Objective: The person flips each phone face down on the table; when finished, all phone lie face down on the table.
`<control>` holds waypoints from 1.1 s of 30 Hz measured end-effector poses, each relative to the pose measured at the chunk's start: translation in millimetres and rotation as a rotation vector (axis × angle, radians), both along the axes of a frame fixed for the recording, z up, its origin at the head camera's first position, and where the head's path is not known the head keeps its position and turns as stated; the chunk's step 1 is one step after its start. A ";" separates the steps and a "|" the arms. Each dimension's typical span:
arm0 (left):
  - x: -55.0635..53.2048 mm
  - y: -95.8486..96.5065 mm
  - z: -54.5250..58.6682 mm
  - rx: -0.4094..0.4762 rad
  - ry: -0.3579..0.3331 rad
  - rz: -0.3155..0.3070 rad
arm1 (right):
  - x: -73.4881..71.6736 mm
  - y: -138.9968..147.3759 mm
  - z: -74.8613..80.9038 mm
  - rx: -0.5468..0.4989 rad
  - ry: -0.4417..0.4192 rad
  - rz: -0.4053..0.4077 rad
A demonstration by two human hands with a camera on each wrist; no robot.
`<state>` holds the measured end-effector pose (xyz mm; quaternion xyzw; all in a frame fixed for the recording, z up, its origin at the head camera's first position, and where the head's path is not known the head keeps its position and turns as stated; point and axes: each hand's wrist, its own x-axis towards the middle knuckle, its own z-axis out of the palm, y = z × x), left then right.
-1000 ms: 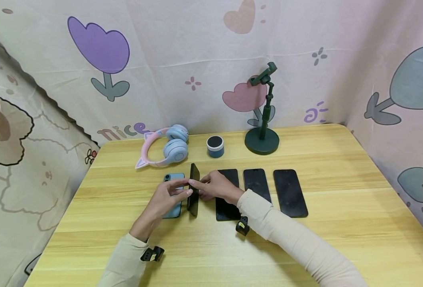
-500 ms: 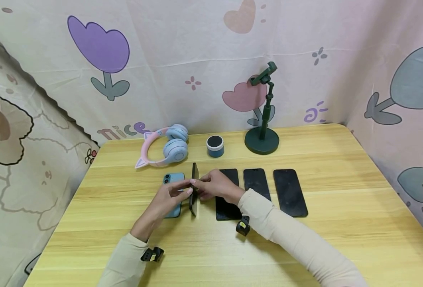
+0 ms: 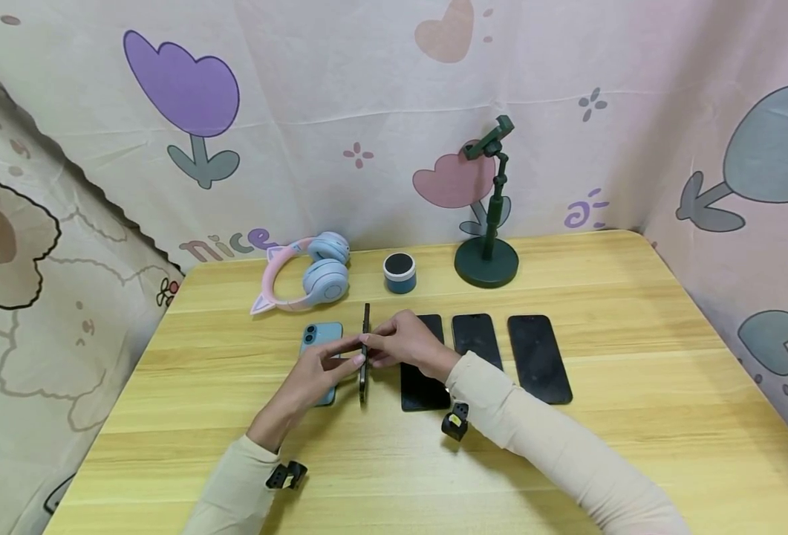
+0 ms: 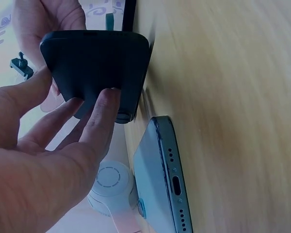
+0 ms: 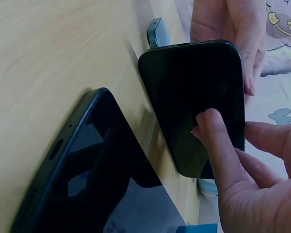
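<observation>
A black smartphone (image 3: 365,383) stands on its long side edge, seen almost edge-on in the head view. My left hand (image 3: 310,375) holds it from the left; in the left wrist view, fingertips (image 4: 109,97) press its dark back and the thumb lies by its upper edge. From the other side, my right hand (image 3: 407,345) holds it too. One right finger (image 5: 216,126) lies on the dark screen in the right wrist view, with the thumb at the upper edge. A light blue phone (image 3: 327,333) lies back up, just left of the held one, partly covered by my left hand.
Right of the held phone, a large black phone (image 3: 425,390), a second black phone (image 3: 477,338) and a third (image 3: 541,360) lie in a row. Behind stand cat-ear headphones (image 3: 327,281), a small blue-and-white round jar (image 3: 400,275) and a dark green phone stand (image 3: 487,261).
The held phone has turned from a leftward lean, its face partly showing, to nearly upright and edge-on. It and both hands have shifted slightly right. The other phones stay put.
</observation>
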<state>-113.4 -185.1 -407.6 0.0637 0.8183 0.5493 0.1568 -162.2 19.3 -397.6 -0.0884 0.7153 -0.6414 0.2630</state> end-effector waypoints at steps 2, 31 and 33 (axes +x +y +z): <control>0.2 0.8 -0.2 -0.005 0.015 -0.005 | 0.2 0.9 0.7 -0.003 0.000 -0.006; -0.9 15.9 -2.6 -0.220 0.179 -0.054 | 1.2 13.6 -3.1 0.022 0.004 -0.092; -1.2 16.2 -2.4 -0.220 0.171 -0.060 | 1.3 13.9 -4.1 0.027 -0.002 -0.096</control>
